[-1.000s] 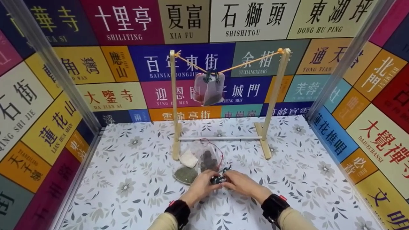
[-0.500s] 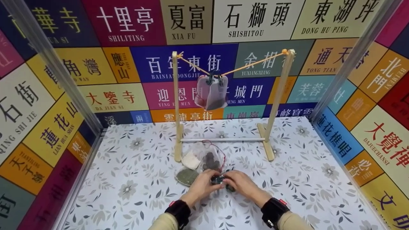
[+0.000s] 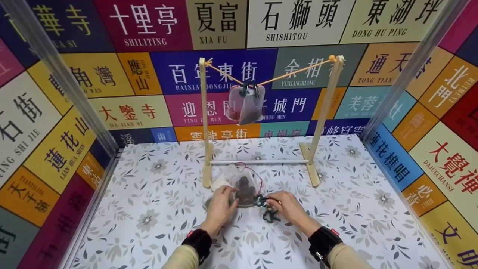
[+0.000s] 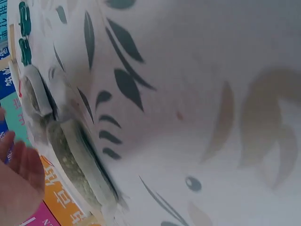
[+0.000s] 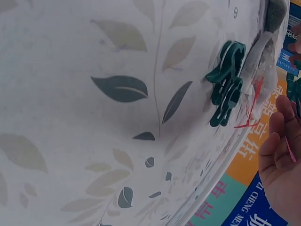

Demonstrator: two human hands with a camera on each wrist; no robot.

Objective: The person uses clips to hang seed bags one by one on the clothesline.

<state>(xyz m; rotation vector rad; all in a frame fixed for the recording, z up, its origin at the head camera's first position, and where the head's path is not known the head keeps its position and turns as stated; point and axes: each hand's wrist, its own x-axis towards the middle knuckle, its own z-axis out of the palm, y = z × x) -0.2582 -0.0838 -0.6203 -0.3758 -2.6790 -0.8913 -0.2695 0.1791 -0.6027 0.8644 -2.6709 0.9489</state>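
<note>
My right hand (image 3: 290, 210) pinches a dark green plastic clip (image 3: 260, 200) by its end, just above the table; in the right wrist view this held clip (image 5: 292, 87) is partly cut off by the frame edge. Below it another green clip (image 3: 270, 216) lies on the cloth. My left hand (image 3: 219, 210) is over the small filled bags, thumb and fingers spread. Beside its fingertips lies a clear bag of dark brown contents (image 3: 245, 186) with a red string. A bag of greenish contents (image 4: 75, 160) and a bag of white contents (image 3: 219, 182) are partly hidden by that hand.
Behind the bags stands a wooden frame (image 3: 324, 112) with a white crossbar (image 3: 257, 162) low down. An orange cord (image 3: 295, 71) sags between its posts, and filled bags (image 3: 249, 108) hang from it by dark clips (image 3: 244, 89). Printed walls enclose the floral tabletop (image 3: 149, 231).
My hands have parted from around the clips. The left has moved left over the bags; the right has kept one clip, while another now lies on the cloth below.
</note>
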